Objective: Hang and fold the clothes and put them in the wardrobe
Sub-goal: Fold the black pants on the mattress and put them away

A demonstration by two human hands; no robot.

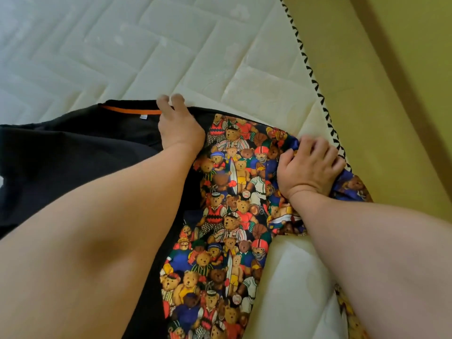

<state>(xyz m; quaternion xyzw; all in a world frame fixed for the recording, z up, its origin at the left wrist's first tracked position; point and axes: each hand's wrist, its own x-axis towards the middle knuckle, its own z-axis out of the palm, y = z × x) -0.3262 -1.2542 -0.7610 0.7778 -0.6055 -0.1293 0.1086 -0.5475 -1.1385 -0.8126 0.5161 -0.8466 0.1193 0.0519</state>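
Observation:
A shirt lies spread on the white quilted mattress (pixel 146 45). Its body is black (pixel 73 152) with an orange strip inside the collar (pixel 132 109), and its right side is a panel printed with teddy bears (pixel 227 216). My left hand (pixel 178 123) rests on the shirt near the collar, with its fingers bent over the top edge at the shoulder. My right hand (pixel 310 165) grips the bunched teddy-bear sleeve near the mattress's right edge. Both forearms cover much of the shirt's lower part.
The mattress edge carries a black zigzag trim (pixel 315 86) running diagonally at the right. Beyond it is a yellow-green surface (pixel 396 94). Bare mattress stretches above the shirt and at the lower right (pixel 293 277).

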